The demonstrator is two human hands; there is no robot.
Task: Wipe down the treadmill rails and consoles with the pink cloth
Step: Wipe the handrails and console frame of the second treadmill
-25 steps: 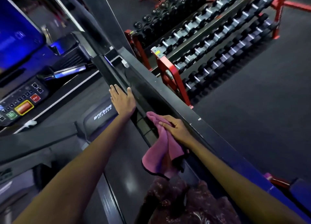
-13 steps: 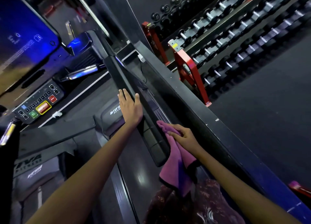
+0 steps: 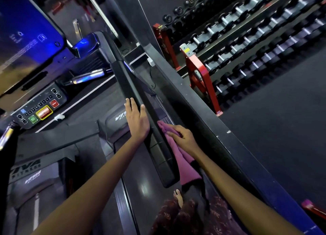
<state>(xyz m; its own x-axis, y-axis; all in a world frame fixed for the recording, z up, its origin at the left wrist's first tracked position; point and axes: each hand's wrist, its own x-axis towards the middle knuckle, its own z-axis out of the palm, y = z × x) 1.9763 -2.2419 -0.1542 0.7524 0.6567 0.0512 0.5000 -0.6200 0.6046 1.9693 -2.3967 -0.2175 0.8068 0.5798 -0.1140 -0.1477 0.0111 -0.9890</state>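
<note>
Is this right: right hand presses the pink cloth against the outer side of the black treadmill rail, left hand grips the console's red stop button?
Not quite. In the head view the left hand rests flat on the black treadmill rail, well away from the console's red stop button. The rest holds: the right hand presses the pink cloth against the rail's outer side.
</note>
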